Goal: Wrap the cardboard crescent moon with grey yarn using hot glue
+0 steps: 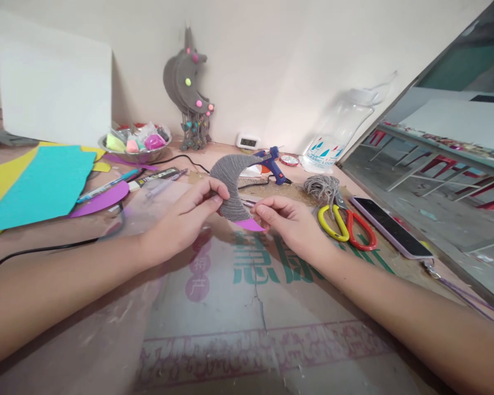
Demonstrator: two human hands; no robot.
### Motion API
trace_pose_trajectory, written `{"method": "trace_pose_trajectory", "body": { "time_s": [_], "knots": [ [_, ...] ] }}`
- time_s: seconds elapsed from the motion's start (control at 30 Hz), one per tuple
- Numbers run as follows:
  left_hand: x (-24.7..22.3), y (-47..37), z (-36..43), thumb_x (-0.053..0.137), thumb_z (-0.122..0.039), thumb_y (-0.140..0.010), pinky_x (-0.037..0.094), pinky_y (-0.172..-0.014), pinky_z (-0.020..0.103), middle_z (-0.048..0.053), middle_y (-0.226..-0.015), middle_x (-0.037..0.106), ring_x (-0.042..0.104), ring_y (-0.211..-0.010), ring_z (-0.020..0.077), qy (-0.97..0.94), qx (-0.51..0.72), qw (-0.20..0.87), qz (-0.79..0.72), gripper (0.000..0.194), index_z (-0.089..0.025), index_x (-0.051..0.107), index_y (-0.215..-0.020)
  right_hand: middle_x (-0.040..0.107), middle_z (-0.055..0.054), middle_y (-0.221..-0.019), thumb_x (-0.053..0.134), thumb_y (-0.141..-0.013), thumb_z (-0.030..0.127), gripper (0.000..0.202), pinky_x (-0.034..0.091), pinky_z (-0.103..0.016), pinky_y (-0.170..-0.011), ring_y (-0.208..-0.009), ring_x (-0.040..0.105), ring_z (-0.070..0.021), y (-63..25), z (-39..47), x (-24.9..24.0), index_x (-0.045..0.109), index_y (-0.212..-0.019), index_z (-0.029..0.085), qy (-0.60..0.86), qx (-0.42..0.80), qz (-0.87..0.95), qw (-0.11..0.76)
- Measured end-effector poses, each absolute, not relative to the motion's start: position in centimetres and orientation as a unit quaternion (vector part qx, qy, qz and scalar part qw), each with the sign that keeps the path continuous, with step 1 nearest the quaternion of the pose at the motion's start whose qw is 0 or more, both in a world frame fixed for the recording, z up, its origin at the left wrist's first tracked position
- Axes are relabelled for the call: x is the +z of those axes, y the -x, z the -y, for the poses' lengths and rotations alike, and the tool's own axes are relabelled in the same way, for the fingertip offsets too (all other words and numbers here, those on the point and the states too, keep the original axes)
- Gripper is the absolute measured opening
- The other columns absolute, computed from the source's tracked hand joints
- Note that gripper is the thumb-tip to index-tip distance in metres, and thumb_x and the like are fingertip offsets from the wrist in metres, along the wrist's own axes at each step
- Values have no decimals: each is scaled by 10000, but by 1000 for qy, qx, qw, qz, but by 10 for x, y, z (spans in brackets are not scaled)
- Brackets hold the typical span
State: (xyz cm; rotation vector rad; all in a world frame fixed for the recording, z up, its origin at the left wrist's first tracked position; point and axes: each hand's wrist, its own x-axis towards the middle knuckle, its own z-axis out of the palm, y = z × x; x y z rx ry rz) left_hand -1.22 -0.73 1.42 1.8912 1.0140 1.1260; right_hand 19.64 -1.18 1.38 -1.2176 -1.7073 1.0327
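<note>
A crescent moon shape, wrapped closely in grey yarn, is raised above the table in front of me. My left hand pinches its outer curve between thumb and fingers. A bare purple tip shows at the crescent's lower end. My right hand is closed in a pinch right at this tip; whether it grips the tip or a strand of yarn, I cannot tell. Beyond the crescent lies a blue glue gun. A ball of grey yarn rests to the right, by scissors with yellow and red handles.
A phone lies at the right edge. Behind stand a plastic jug, a small digital clock and a metal bowl of coloured clay. A decorated grey moon hangs against the wall. Turquoise sheets lie left.
</note>
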Motion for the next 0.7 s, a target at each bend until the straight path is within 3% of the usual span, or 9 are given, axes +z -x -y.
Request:
{"method": "trace_pose_trajectory", "body": {
  "time_s": [0.13,0.27,0.4,0.7],
  "knots": [
    [14,12,4,392,-204,-870,424,-720,265,-2,-830,495,485,-788,143,-708,452,372,-394,103,-220,489,-900,613,-33,-904,483,-871,416,289,451,-269,-621,-548,474,-78,-199,11,15,579,-1024,190,464,369,679,433],
    [12,13,-1,410,-201,-860,442,-702,267,-7,-866,515,508,-778,141,-680,467,395,-405,156,-240,461,-1002,550,-5,-793,530,-841,434,275,409,-251,-550,-566,455,-95,-199,11,13,523,-983,198,472,357,677,437],
    [11,13,0,407,-220,-870,440,-706,272,-15,-836,499,523,-769,138,-689,452,382,-419,178,-243,462,-1038,498,-5,-783,612,-804,349,192,402,-259,-603,-656,460,-119,-196,16,11,558,-922,207,459,207,744,440],
    [7,14,0,391,-187,-856,415,-678,292,-9,-806,492,494,-743,151,-724,430,313,-439,204,-242,490,-1026,637,-43,-920,488,-882,277,186,451,-305,-743,-800,569,-158,-214,-1,19,625,-975,191,491,113,756,418]
  ]
}}
